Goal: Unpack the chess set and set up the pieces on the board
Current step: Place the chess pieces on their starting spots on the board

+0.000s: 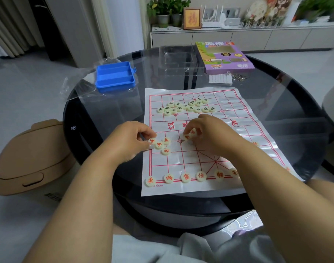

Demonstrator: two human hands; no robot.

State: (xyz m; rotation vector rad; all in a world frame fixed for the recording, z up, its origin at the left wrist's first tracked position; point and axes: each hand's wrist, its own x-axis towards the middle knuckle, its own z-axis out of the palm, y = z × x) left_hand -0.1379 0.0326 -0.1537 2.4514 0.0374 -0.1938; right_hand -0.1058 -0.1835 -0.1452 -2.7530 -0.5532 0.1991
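Chess pieces sit mostly on the paper board (181, 164), on a glass table (82, 114). Left to right: blue tray (115, 75) lies empty far left; left hand (128, 138) pinches one red piece (151, 140) at the board's left edge, beside three loose red ones (163, 145); right hand (209, 133) curls round a few red pieces (189, 135) mid-board. Black pieces (185, 107) are heaped unsorted beyond. Near row (185, 177) partly set. Risk: forearms drag the thin sheet and shift that row; bunched pieces slip from the right hand.
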